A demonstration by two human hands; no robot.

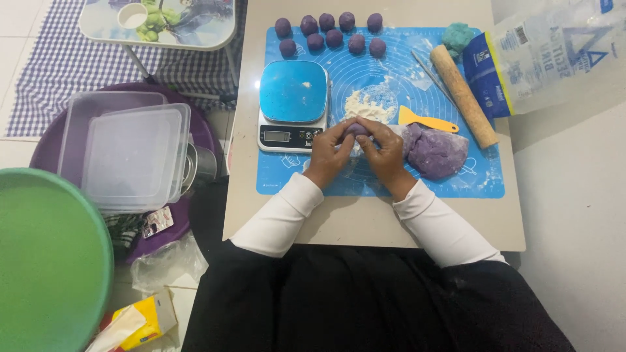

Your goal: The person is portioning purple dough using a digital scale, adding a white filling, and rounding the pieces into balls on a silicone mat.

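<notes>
A blue baking mat (391, 182) covers most of the low table (365, 225) and serves as the landmark: off its right edge lies a clear flour bag (554, 55), on its left part stands a digital scale (293, 104), along its right side lies a wooden rolling pin (463, 94), and at its right centre sits a large lump of purple dough (435, 151). Nine purple dough balls (329, 32) line the mat's far edge, a yellow scraper (424, 119) lies at its middle, and over its near centre the left hand (329, 155) and right hand (385, 155) together clasp a small purple dough piece (356, 128).
</notes>
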